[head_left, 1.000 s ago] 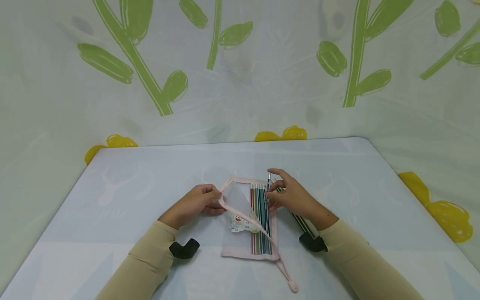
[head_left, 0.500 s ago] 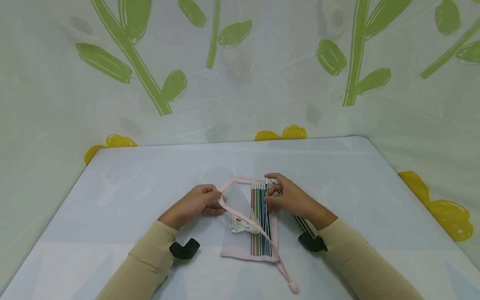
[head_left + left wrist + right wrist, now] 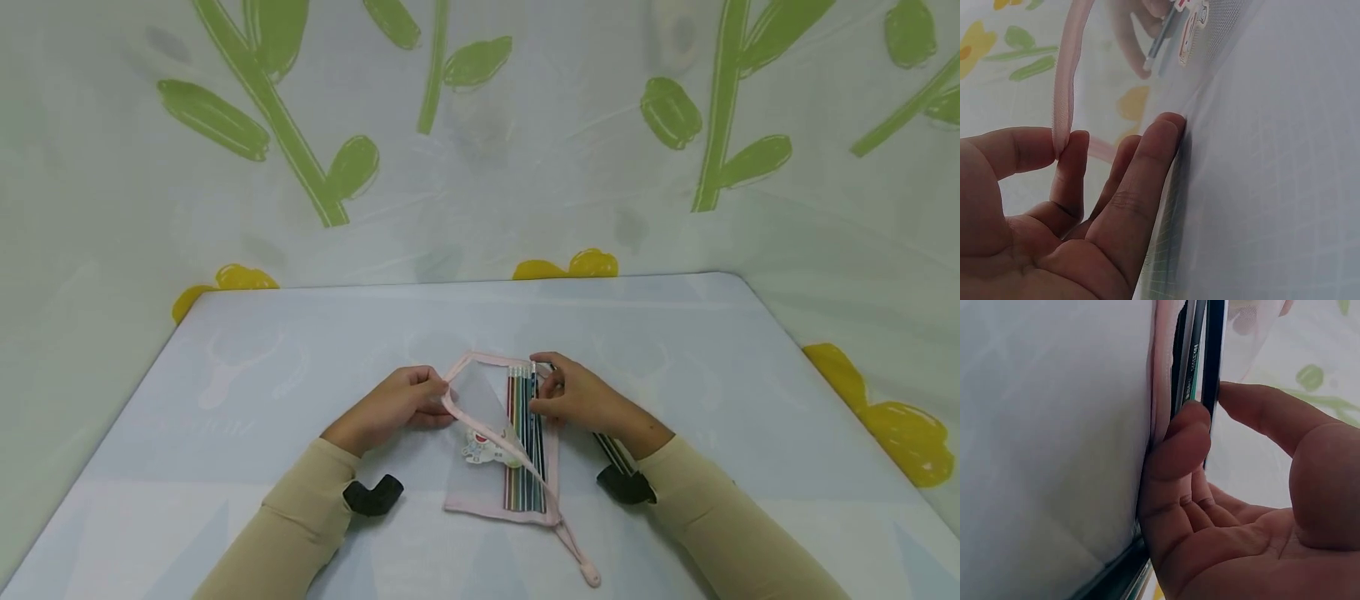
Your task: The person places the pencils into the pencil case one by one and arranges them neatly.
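Note:
A see-through pouch with pink trim lies on the table, its mouth held up at the left. Inside it several colored pencils lie side by side. A cartoon figure decorates its front. My left hand pinches the pink edge between thumb and forefinger, other fingers against the pouch. At the pouch's right side my right hand holds a dark pencil between thumb and fingers, alongside the other pencils. The pencil's lower part is inside the pouch.
More striped pencils lie on the table, partly under my right wrist. A pink strap trails from the pouch's near right corner. Black wrist mounts sit at both cuffs. A leaf-patterned curtain stands behind the table.
My right hand has moved slightly down toward me, and the dark pencil has slid further into the pouch, now lined up with the others. The left hand keeps its grip on the edge.

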Available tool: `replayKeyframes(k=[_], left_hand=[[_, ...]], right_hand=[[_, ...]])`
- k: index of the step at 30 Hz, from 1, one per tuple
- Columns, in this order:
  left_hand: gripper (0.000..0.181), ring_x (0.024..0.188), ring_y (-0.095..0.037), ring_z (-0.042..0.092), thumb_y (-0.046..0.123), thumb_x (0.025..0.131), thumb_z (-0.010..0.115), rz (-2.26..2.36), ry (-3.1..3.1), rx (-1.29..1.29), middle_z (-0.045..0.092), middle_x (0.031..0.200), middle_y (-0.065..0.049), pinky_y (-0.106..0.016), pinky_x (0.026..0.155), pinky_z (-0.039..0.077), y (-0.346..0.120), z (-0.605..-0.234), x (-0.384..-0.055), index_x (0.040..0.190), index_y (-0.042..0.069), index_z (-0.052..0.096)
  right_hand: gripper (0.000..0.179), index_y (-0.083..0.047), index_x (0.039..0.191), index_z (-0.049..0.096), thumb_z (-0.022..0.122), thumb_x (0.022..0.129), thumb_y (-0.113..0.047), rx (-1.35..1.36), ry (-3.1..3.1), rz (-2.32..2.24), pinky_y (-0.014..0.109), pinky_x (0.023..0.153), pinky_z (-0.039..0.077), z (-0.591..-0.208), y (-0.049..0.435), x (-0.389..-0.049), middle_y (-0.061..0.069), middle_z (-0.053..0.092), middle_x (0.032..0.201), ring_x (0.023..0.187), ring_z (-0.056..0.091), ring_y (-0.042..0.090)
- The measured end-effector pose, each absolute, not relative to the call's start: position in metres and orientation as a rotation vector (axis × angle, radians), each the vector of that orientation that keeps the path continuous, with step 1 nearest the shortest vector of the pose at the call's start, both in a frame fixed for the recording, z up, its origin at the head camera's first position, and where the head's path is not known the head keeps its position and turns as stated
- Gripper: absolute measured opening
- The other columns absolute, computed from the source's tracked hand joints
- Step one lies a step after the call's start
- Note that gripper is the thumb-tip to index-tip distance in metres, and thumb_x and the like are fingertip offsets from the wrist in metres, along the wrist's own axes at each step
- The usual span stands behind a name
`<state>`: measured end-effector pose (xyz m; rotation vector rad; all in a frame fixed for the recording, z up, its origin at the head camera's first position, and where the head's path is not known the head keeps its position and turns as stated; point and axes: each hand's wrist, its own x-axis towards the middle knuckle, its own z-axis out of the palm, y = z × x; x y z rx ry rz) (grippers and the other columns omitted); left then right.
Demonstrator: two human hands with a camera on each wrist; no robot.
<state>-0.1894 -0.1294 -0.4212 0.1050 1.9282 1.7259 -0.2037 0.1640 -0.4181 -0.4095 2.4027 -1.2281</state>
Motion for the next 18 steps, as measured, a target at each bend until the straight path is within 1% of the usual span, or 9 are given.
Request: replayKeyframes(k=[4, 7, 13, 18], left_hand=[[0.017, 0.093, -0.018, 0.069, 0.014, 0.102, 0.049, 1.730, 1.923, 0.089, 0.059, 0.112, -0.014, -0.030, 0.084, 0.060, -0.1286, -0.4220, -0.1909, 0.094, 0.002, 0.058], [0.018, 0.093, -0.018, 0.069, 0.014, 0.102, 0.048, 1.727, 1.923, 0.083, 0.059, 0.112, -0.014, -0.030, 0.084, 0.060, -0.1288, -0.4229, -0.1908, 0.094, 0.002, 0.058], [0.020, 0.095, -0.018, 0.070, 0.016, 0.103, 0.048, 1.709, 1.953, 0.090, 0.061, 0.115, -0.017, -0.030, 0.084, 0.060, -0.1284, -0.4215, -0.1910, 0.098, 0.000, 0.058], [0.019, 0.095, -0.018, 0.070, 0.016, 0.103, 0.047, 1.705, 1.953, 0.090, 0.061, 0.115, -0.016, -0.030, 0.084, 0.060, -0.1279, -0.4193, -0.1907, 0.098, 0.000, 0.058]], right_hand=[[0.075, -0.002, 0.152, 0.032, 0.073, 0.090, -0.015, -0.444, 2.428, -1.180, 0.029, 0.058, 0.053, -0.4187, 0.1625, -0.2051, 0.008, 0.062, 0.091, 0.065, 0.059, 0.015], [0.075, -0.003, 0.152, 0.033, 0.073, 0.090, -0.016, -0.442, 2.442, -1.156, 0.029, 0.057, 0.052, -0.4198, 0.1604, -0.2047, 0.007, 0.061, 0.090, 0.064, 0.057, 0.015], [0.077, -0.003, 0.151, 0.034, 0.075, 0.089, -0.018, -0.430, 2.494, -1.090, 0.027, 0.058, 0.050, -0.4193, 0.1579, -0.2045, 0.006, 0.061, 0.088, 0.066, 0.055, 0.014], [0.076, -0.004, 0.151, 0.034, 0.075, 0.089, -0.018, -0.445, 2.513, -1.057, 0.026, 0.059, 0.050, -0.4195, 0.1567, -0.2049, 0.005, 0.061, 0.087, 0.068, 0.055, 0.014]])
